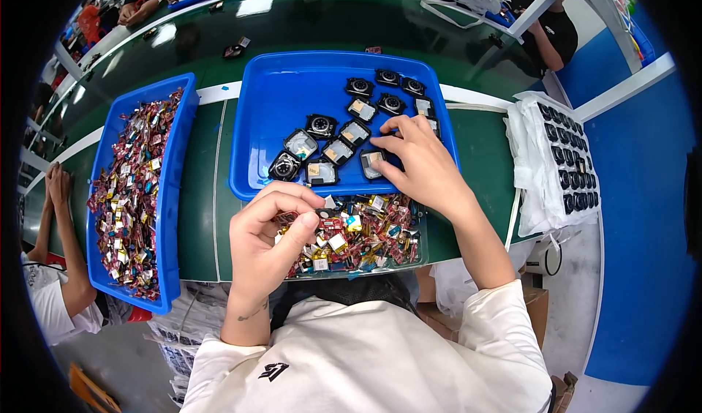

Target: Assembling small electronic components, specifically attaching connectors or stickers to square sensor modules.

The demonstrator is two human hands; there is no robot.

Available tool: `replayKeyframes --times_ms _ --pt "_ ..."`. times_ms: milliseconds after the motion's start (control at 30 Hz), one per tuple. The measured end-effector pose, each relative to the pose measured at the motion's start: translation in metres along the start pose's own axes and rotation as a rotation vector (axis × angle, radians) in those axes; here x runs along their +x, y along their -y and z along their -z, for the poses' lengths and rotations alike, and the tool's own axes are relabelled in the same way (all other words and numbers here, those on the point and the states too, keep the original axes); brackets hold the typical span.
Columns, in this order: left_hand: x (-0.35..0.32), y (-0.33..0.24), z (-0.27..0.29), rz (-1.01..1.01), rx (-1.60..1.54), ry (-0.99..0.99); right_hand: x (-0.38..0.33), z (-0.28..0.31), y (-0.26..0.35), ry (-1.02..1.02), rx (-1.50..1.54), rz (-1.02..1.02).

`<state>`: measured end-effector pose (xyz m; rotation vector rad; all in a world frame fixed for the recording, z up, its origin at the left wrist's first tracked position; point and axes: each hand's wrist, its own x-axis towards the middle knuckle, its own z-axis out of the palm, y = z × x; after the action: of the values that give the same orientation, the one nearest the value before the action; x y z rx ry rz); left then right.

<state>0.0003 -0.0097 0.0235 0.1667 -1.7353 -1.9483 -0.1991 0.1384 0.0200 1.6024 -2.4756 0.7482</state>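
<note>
My left hand (267,230) is closed in a pinch on a small dark part (326,212), mostly hidden by the fingertips. It hovers over a clear tray (424,241) heaped with small red circuit boards and silver and yellow battery cells (336,242). My right hand (424,160) reaches into a blue tray (256,131), its bent fingers and thumb at a black smartwatch case (368,166) whose inside faces up. Around it lie several more black watch cases, some showing their round sensor backs (320,126), others their open insides (300,144).
At the left, a long blue bin (172,215) is full of similar boards and cells. White foam trays (530,171) with rows of black watch parts (570,157) are stacked at the right. Across the green table (307,25) sit other people; another person's hands (58,186) rest at far left.
</note>
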Motion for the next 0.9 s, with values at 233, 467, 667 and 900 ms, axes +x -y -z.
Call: replayKeyframes --times_ms 233,467,667,900 --pt "-0.001 0.0 -0.004 0.032 0.064 0.001 -0.001 0.004 0.013 0.0 0.435 -0.291" --pt "0.005 0.003 -0.021 0.001 0.172 -0.056 -0.026 0.004 0.059 -0.136 1.022 -0.325" --pt "0.007 0.009 -0.025 -0.05 0.273 -0.146 -0.032 -0.006 0.076 -0.207 1.08 -0.315" --pt "0.007 0.009 -0.025 0.016 0.223 -0.17 -0.034 -0.006 0.083 -0.222 1.047 -0.32"
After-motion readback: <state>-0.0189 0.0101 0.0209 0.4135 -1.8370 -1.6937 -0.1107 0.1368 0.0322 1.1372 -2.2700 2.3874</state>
